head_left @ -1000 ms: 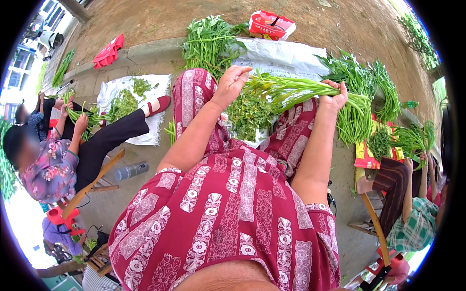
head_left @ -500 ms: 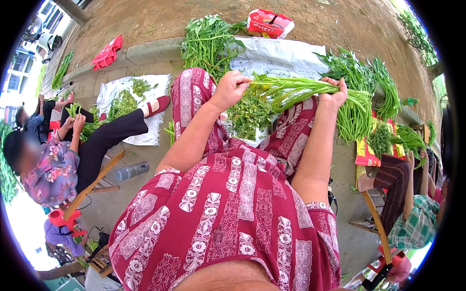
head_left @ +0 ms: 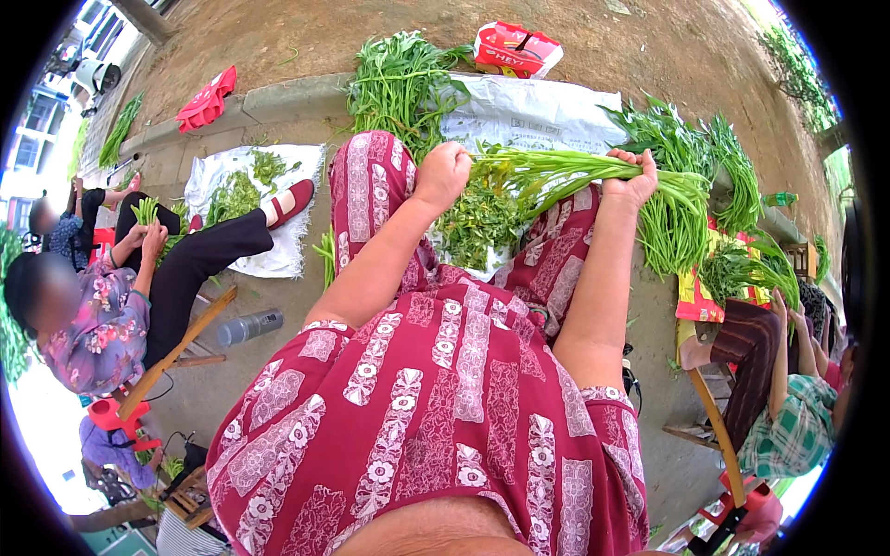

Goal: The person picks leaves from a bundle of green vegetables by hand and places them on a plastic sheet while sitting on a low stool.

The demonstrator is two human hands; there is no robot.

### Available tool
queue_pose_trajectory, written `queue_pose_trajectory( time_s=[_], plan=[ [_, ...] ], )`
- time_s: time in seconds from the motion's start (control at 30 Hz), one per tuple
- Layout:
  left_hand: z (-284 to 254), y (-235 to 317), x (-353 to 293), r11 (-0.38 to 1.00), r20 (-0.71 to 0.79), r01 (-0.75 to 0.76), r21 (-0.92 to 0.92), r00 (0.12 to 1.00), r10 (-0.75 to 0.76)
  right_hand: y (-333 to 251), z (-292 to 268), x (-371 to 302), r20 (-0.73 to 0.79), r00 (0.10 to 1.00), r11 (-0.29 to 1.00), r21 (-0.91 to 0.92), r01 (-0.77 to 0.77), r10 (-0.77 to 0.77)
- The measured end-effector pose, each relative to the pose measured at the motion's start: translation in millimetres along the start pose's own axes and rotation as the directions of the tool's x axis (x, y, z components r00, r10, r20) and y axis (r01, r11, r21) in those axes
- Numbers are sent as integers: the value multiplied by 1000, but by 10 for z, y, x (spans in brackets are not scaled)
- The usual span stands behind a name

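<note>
My right hand (head_left: 633,179) is wrapped around a bunch of long green leafy stems (head_left: 561,167), held sideways above my lap. The bunch's thin, partly yellowed tips point left; its thick stalk ends hang down on the right. My left hand (head_left: 443,176) is a closed fist just left of those tips, over my left knee. Whatever its fingers grip is hidden. Below the bunch, between my knees, a heap of loose plucked leaves (head_left: 477,222) lies on a pale sheet.
Uncut greens (head_left: 403,83) lie ahead, beside a white plastic sack (head_left: 528,107) and a red bag (head_left: 517,49). More greens (head_left: 672,139) lie at right. Seated people handle greens on both sides. A grey bottle (head_left: 250,328) lies at left; a wooden chair leg (head_left: 718,431) stands at right.
My left hand has closed into a fist and shifted slightly down, away from the tips. My right hand keeps its hold on the bunch. The person at left has drawn one foot back slightly.
</note>
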State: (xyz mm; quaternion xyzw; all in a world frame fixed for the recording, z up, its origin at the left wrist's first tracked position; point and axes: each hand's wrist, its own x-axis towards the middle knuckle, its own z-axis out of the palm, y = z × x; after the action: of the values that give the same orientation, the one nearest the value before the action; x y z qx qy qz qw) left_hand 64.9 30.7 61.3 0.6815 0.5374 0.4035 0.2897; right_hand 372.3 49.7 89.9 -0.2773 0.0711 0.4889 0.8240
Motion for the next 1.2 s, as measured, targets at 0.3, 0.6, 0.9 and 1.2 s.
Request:
queue_pose_trajectory(
  time_s=[0.3, 0.6, 0.9, 1.2],
  plan=[
    [8, -201, 141, 992, -310, 46, 115, 951, -8, -40, -13, 32, 1, 1000, 996, 92, -1, 1],
    [-63, -128, 62, 936, -187, 24, -352, 978, -96, -117, -79, 60, 54, 998, 986, 155, -53, 46],
    [-185, 106, 52, 952, 42, -125, -278, 989, 142, -101, -80, 64, 115, 993, 993, 105, -52, 39],
    [-188, 165, 28, 935, 122, -355, -14, 927, 354, -43, -3, -16, 94, 994, 998, 32, -62, 59]
  ],
)
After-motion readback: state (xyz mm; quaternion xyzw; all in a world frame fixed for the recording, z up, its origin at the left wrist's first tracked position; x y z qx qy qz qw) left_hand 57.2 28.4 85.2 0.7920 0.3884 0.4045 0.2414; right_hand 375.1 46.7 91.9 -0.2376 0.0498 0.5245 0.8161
